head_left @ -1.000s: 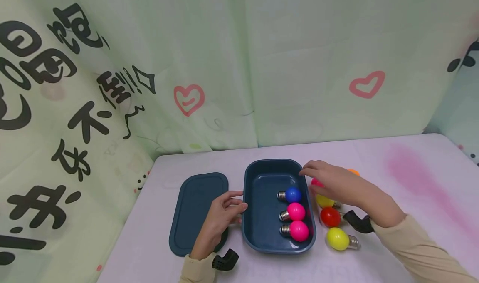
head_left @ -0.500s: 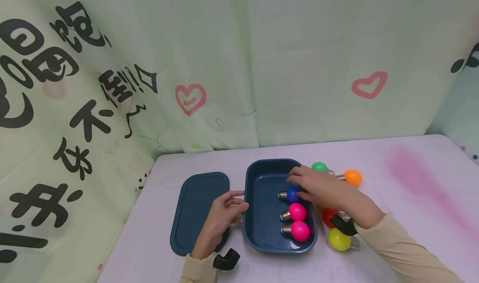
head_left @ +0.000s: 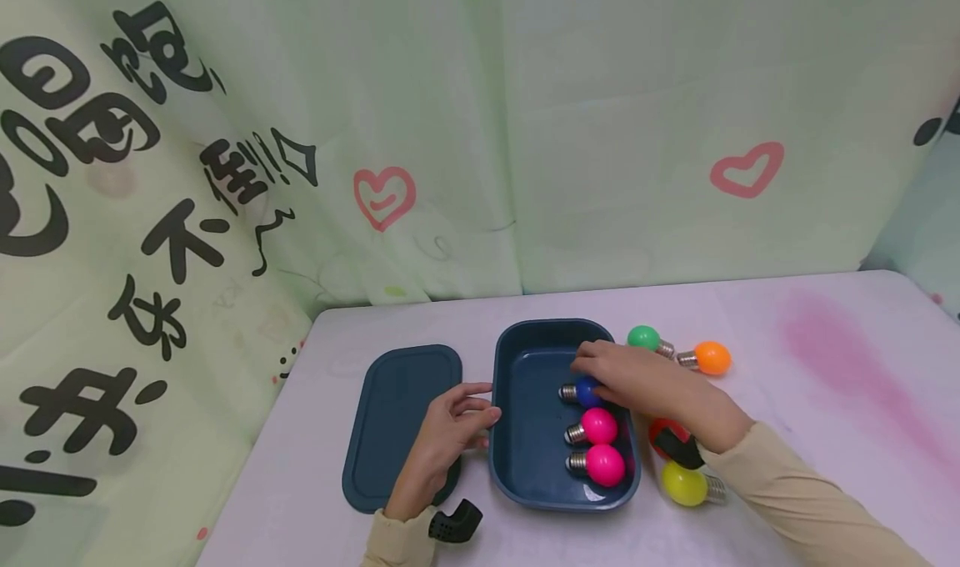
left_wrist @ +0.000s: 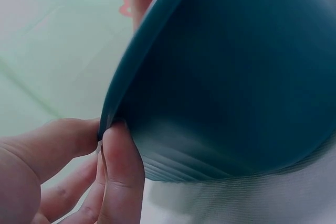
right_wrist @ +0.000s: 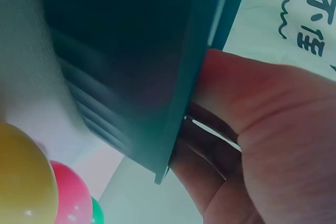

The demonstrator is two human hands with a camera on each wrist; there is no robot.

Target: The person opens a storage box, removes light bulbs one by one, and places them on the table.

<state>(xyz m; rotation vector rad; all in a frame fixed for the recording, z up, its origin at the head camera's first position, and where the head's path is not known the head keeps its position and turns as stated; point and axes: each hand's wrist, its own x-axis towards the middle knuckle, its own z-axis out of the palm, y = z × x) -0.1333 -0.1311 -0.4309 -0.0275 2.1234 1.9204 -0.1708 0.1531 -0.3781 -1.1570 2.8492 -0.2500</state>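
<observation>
Right hand (head_left: pixel 637 379) has slid inward over the right rim of the dark blue box (head_left: pixel 534 442) since a second ago; the left hand (head_left: pixel 448 423) stays at the opposite rim. Behind hangs a pale green cloth (head_left: pixel 615 133) with black writing and red hearts, and below it is a whitish table (head_left: pixel 277 475) with a pink smear at the right. On the table lies the box, and just left of it the flat lid (head_left: pixel 397 425), partly under the left forearm. The left thumb and a finger pinch the box's rim. The right hand arches over the box's right wall, fingers inside; I cannot tell whether they clamp anything. Smallest are the bulbs: a blue bulb (head_left: pixel 588 392) partly under the right fingers, and two pink bulbs (head_left: pixel 602 446) below it, all inside the box. Outside, right of it, lie a green bulb (head_left: pixel 643 337), an orange bulb (head_left: pixel 711 358), a half-hidden red bulb (head_left: pixel 660 428) and a yellow bulb (head_left: pixel 682 484), plus a third pink bulb (right_wrist: pixel 72 195), seen from the right wrist
</observation>
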